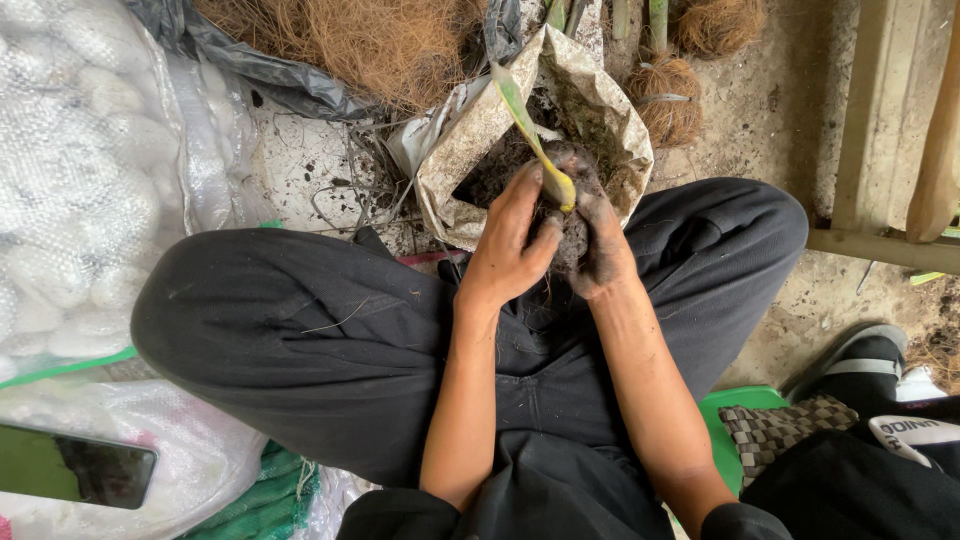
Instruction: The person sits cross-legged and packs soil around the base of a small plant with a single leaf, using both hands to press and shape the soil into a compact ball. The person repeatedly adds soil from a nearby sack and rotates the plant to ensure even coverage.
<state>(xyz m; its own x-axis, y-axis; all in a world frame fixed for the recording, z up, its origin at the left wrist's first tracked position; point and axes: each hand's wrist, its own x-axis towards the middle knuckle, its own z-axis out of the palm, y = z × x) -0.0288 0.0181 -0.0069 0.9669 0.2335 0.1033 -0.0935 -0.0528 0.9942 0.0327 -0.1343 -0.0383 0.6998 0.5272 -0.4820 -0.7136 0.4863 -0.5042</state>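
My left hand [510,240] and my right hand [598,235] are cupped together around a dark clump of soil [570,235] at the base of a small seedling [535,135] with a pale green leaf and yellowish stem. Both hands are soiled, the right one more heavily. They hold the clump just above my lap, in front of an open sack of dark soil [600,110]. My black trousers [300,330] spread to both sides below the hands.
Coconut fibre [370,40] is piled at the top, with fibre balls [672,100] to the right. White mesh sacks [80,180] lie at left, a phone [75,465] at lower left. A green stool [735,420], another person's leg and shoe [865,360], and a wooden frame [900,120] are at right.
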